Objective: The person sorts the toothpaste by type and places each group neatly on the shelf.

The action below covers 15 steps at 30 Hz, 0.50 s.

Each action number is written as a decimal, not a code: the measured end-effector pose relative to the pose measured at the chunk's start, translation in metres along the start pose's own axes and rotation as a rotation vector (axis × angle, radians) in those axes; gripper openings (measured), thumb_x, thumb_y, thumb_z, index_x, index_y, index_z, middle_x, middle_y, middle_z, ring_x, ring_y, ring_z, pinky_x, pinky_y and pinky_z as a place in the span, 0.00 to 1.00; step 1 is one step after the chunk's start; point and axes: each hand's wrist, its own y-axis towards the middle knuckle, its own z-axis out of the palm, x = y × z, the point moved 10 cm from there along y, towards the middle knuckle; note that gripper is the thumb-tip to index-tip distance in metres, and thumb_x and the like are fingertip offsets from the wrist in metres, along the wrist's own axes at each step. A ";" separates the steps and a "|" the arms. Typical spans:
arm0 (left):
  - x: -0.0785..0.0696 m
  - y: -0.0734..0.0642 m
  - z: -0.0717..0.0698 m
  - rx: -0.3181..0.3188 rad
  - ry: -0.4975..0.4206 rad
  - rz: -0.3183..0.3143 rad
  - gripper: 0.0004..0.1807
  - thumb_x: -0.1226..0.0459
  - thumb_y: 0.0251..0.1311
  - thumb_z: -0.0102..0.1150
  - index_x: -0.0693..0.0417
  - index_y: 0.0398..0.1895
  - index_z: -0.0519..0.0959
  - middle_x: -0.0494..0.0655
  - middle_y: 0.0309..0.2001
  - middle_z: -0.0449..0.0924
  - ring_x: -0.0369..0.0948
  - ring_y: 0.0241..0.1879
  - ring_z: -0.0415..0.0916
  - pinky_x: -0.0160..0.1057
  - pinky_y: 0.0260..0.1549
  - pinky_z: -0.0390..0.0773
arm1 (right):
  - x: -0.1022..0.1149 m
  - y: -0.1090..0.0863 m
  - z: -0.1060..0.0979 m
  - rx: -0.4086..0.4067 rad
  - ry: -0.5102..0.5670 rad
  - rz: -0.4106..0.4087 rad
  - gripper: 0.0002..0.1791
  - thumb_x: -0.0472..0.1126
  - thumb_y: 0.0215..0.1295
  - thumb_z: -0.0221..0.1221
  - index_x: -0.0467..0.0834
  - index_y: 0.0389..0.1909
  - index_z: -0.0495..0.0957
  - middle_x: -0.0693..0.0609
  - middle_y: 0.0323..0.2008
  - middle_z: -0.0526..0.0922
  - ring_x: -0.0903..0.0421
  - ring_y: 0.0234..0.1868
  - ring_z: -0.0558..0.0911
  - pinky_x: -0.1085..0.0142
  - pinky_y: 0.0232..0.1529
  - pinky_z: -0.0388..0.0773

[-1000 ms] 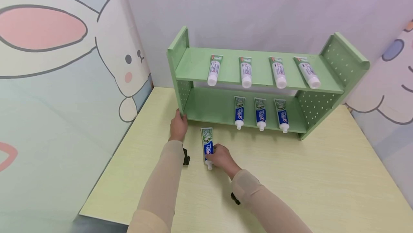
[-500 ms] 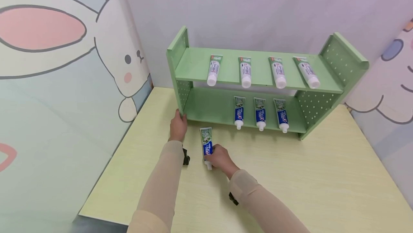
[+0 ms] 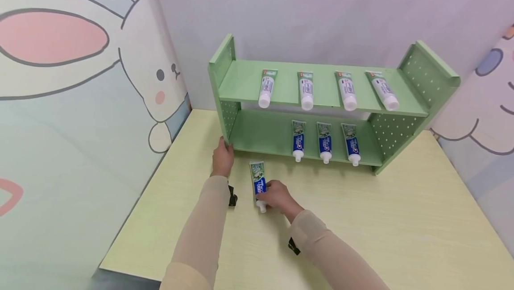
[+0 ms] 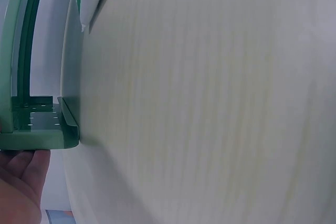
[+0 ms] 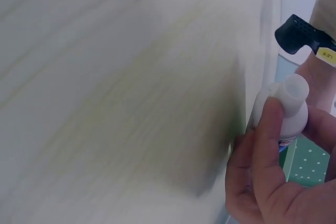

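In the head view my right hand (image 3: 279, 195) pinches a blue and green toothpaste tube (image 3: 257, 172) near its capped end. The tube lies over the table in front of the shelf, its white cap towards me. The right wrist view shows that cap (image 5: 293, 91) close up, with fingers and thumb around the tube's shoulder. My left hand (image 3: 222, 158) touches the lower front corner of the green shelf's left side panel (image 3: 220, 98). In the left wrist view, fairly straight fingers (image 4: 35, 169) lie against the panel's outer side (image 4: 39, 141).
Several white and green tubes (image 3: 307, 89) lie on the upper board (image 3: 281, 69). Three blue and green tubes (image 3: 324, 142) lie on the lower board (image 3: 261, 134), caps over its front edge. The shelf stands on a pale wooden table (image 3: 401, 218). A cartoon-printed wall (image 3: 100, 147) rises at left.
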 end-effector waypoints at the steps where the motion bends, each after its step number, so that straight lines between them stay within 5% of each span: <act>1: 0.000 0.000 0.000 -0.002 0.000 0.000 0.23 0.60 0.76 0.44 0.58 0.69 0.61 0.65 0.58 0.74 0.56 0.52 0.76 0.54 0.46 0.77 | 0.000 0.000 0.000 0.004 0.007 0.004 0.31 0.35 0.60 0.67 0.26 0.59 0.67 0.38 0.42 0.78 0.49 0.35 0.81 0.61 0.32 0.82; 15: 0.001 0.000 0.000 -0.002 -0.004 -0.003 0.23 0.60 0.76 0.43 0.58 0.69 0.61 0.65 0.58 0.74 0.57 0.53 0.76 0.54 0.46 0.77 | 0.003 -0.012 0.000 0.083 0.106 0.012 0.28 0.32 0.60 0.65 0.24 0.58 0.68 0.38 0.40 0.79 0.49 0.32 0.83 0.58 0.31 0.82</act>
